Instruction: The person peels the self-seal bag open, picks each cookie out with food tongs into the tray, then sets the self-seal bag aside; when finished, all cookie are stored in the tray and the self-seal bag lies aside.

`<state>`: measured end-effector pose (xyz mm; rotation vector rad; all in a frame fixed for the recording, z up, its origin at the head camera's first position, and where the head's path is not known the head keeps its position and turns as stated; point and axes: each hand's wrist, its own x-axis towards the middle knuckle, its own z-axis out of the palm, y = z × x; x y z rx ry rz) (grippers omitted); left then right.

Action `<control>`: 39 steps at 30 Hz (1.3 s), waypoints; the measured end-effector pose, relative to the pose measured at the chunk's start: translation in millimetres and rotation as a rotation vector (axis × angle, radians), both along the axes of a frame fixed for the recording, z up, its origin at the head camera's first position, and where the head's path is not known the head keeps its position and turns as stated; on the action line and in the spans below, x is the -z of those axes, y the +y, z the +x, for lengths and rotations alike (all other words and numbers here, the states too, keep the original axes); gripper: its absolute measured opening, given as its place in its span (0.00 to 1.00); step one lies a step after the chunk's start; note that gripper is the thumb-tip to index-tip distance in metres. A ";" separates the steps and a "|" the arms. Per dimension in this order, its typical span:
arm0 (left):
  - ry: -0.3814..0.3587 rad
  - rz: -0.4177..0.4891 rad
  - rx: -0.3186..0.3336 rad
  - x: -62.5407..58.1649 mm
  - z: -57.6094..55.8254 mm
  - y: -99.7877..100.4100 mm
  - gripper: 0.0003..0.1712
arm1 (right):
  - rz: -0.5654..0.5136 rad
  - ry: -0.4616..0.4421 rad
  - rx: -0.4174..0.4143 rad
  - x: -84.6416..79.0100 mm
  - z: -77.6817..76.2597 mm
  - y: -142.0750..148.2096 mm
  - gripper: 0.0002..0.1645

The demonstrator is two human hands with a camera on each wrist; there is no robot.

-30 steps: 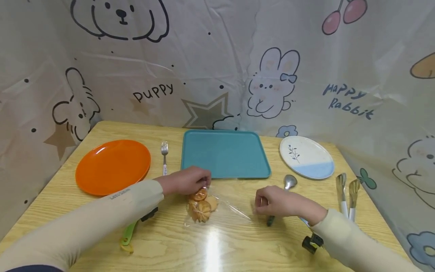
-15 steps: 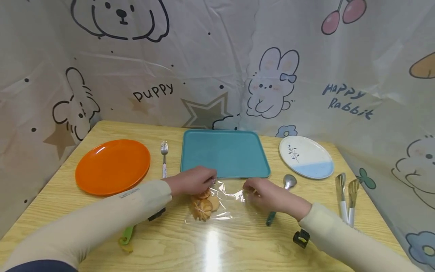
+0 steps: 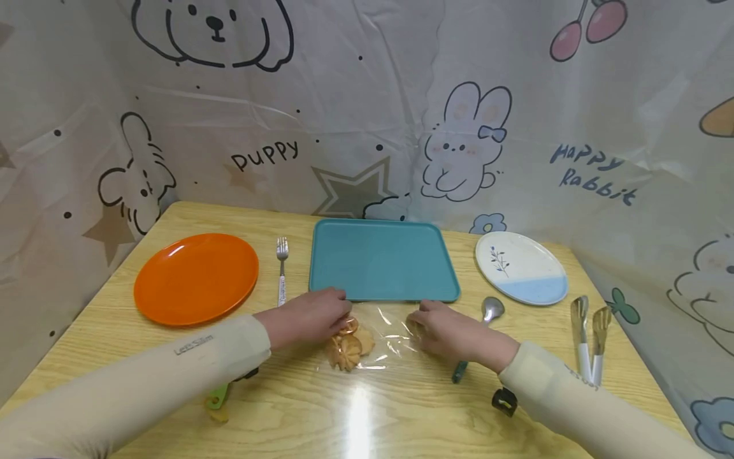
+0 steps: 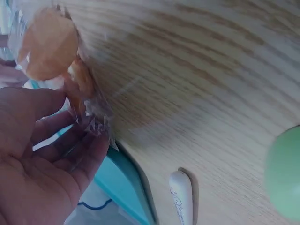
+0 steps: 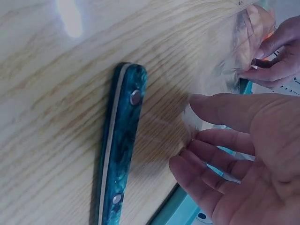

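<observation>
A clear plastic bag (image 3: 392,347) with several golden cookies (image 3: 346,352) in its left part lies on the table in front of the teal tray (image 3: 384,261). My left hand (image 3: 309,317) pinches the bag's left end beside the cookies; in the left wrist view a round cookie (image 4: 49,44) shows through the film above the thumb. At the right end, my right hand (image 3: 450,328) holds the bag's edge between thumb and fingers, as the right wrist view shows. Close to that hand lies a spoon (image 3: 492,310) with a dark teal handle (image 5: 124,136).
An orange plate (image 3: 197,278) and a fork (image 3: 282,271) stand to the left. Toward the right are a white and blue plate (image 3: 520,268) and two white-handled utensils (image 3: 583,357). A green-handled tool (image 3: 218,396) lies partly under the left forearm. A patterned cloth (image 3: 355,115) hangs behind.
My right hand has moved left from beside the spoon to the bag's right end. The bag now stretches between both hands. The left hand has shifted only slightly.
</observation>
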<state>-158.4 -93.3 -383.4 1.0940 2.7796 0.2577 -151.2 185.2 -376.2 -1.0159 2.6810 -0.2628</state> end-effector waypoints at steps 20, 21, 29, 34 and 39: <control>0.031 0.177 -0.035 -2.9 -3.2 -13.3 0.09 | -0.004 0.050 -0.002 5.9 -3.4 2.9 0.24; 0.033 0.202 -0.039 -3.9 -3.3 -15.0 0.08 | -0.003 0.057 -0.003 6.3 -3.9 3.5 0.23; 0.057 0.319 -0.040 -4.8 -7.7 -21.5 0.06 | -0.030 0.085 -0.016 6.7 -6.1 6.5 0.15; 0.043 0.311 -0.046 1.7 -10.2 -22.6 0.05 | -0.041 0.066 -0.008 5.2 -4.4 6.9 0.21; 0.008 0.310 -0.073 7.5 -13.2 -22.8 0.05 | -0.041 0.043 -0.004 4.4 -5.4 8.2 0.23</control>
